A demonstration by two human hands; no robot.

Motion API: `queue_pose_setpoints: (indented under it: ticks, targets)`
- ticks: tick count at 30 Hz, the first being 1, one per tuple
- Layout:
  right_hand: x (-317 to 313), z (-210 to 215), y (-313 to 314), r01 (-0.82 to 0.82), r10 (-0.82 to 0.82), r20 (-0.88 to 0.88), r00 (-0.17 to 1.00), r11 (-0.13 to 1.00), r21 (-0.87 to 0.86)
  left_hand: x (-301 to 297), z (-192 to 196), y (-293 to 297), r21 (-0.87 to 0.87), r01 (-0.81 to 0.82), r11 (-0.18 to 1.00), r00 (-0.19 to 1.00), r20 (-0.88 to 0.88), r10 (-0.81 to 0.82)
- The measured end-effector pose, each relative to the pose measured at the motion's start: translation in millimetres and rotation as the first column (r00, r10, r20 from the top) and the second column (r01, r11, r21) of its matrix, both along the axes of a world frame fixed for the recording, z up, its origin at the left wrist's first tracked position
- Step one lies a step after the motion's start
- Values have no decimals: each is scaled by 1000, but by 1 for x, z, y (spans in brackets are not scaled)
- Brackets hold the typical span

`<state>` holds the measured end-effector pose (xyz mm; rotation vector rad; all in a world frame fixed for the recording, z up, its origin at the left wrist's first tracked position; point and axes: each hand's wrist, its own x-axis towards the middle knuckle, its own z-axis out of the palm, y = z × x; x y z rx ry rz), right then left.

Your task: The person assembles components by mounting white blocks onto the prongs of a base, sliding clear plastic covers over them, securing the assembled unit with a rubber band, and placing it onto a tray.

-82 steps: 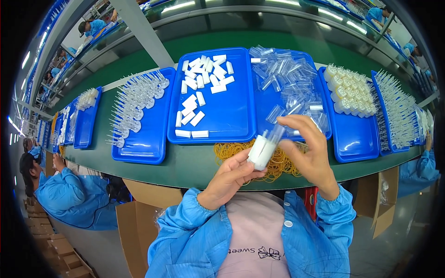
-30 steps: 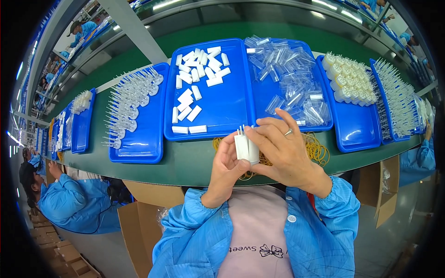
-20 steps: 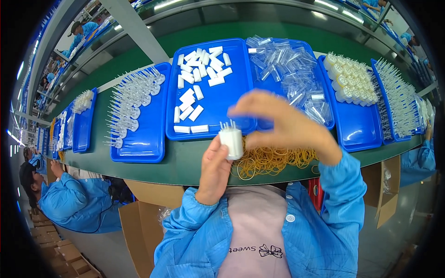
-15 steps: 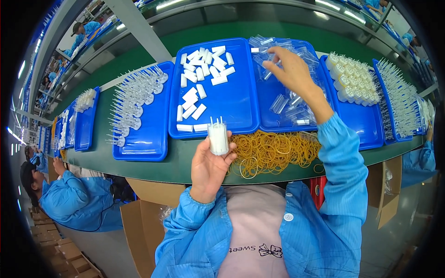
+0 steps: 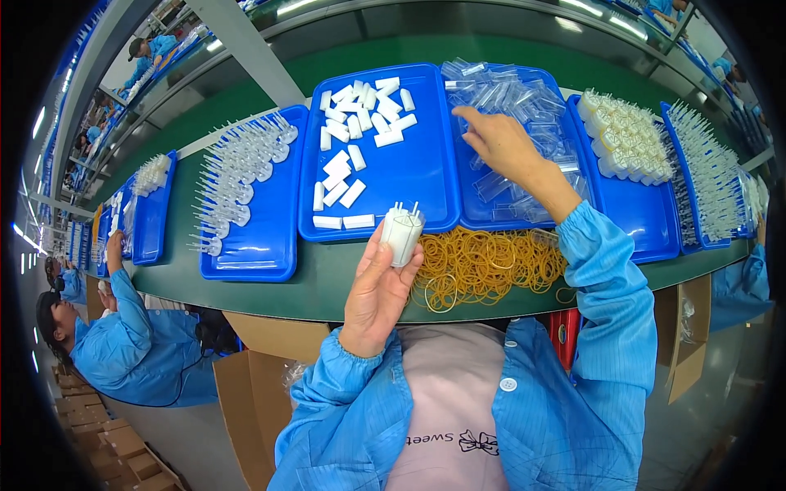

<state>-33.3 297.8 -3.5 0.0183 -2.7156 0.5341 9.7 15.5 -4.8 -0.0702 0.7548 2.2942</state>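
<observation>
The bundle of white pieces (image 5: 401, 235) stands in the left hand (image 5: 378, 295), slightly tilted, thin prongs pointing up, just in front of the near rim of the wide blue tray (image 5: 401, 184). The left hand is clamped round its lower part, thumb on one side, fingers on the other; that low grip seems right, leaving the prongs free, and a light, even squeeze should keep the bundle from splaying. The right hand (image 5: 508, 147) is over the neighbouring tray (image 5: 473, 168), its thumb and forefinger apart with nothing visible between them; whether it touches the clear plastic pieces (image 5: 524, 102) I cannot tell. Pinching one loose piece by its end, rather than raking the heap, would probably avoid dragging others along. The loose rubber bands (image 5: 483, 266) lie on the table (image 5: 286, 299) just beside the left hand, so its fingertips are best kept clear of them. White blocks (image 5: 336, 161) lie scattered in the wide tray beyond.
</observation>
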Motion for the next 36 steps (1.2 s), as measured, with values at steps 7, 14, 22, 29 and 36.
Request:
queue_pose_setpoints:
  ticks: [7,14,22,29,36]
  targets:
    - [6,29,-6,68,-120,-49,992,802,-593,5,1,-1,-75,50,996,991,-118,-58]
    - [16,52,-18,10,113,8,994,-16,-1000,7,7,3,-227,-117,967,920,-392,19]
    - [47,85,-69,-157,223,-109,969,213,-964,6,8,1,-271,-200,942,867,-496,41]
    - [68,103,-85,-225,186,-134,973,651,-725,9,8,1,-249,-311,917,742,-666,70]
    - [79,99,-90,-250,198,-152,968,756,-605,11,7,-1,-188,-329,925,711,-694,113]
